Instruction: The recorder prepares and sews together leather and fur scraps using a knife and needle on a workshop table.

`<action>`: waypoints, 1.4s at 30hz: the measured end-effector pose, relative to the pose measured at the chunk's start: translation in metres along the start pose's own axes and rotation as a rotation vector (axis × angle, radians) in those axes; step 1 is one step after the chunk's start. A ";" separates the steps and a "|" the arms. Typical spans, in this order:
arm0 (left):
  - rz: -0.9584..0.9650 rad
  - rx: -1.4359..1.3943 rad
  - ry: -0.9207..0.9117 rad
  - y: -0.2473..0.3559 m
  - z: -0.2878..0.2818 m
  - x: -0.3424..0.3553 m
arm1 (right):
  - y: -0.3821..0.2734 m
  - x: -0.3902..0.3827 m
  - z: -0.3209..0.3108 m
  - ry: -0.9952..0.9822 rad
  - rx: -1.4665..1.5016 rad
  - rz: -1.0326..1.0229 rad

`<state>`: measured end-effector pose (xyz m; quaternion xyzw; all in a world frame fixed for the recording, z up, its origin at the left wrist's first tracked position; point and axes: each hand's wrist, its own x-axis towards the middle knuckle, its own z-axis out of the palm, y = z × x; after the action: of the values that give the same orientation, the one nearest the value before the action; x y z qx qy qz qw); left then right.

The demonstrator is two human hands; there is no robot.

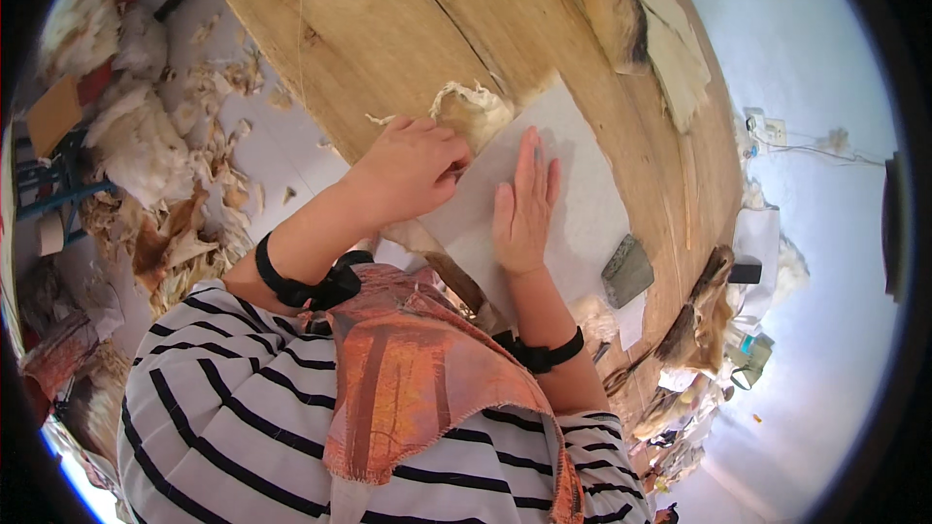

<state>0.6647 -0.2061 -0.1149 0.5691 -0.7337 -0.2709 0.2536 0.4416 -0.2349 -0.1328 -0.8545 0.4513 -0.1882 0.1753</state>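
Observation:
A pale grey-white sheet (582, 175) lies slantwise on a wooden table, with a piece of hide (476, 121) showing past its far left edge. Flat on the sheet rests my right hand (527, 204), fingers stretched out and pointing away from me. At the sheet's left edge my left hand (413, 165) is closed, its fingers curled down. Something dark shows by its fingertips, too small to name. A thin curled strip of whitish hide (461, 92) lies just beyond the left hand. Near the sheet's right corner sits a grey stone-like block (627, 272).
The wooden table (369, 19) has a long dark crack. Fur and hide pieces (597, 5) lie at its far end, with a brown fur strip (699, 320) along the right edge. Scraps of hide and fur (180, 223) cover the floor at left. A wall socket with cables (772, 131) is at right.

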 end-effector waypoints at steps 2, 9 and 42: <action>-0.010 -0.026 -0.031 -0.002 -0.001 0.002 | 0.000 0.001 0.000 0.022 0.026 -0.010; 0.039 0.109 0.065 -0.002 0.009 0.008 | 0.000 0.002 -0.002 -0.011 0.029 0.003; 0.082 0.228 0.347 -0.037 0.012 -0.020 | 0.000 -0.006 0.015 -0.011 -0.282 -0.103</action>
<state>0.6864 -0.1932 -0.1500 0.6019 -0.7275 -0.0737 0.3209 0.4459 -0.2280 -0.1463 -0.8938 0.4276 -0.1269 0.0461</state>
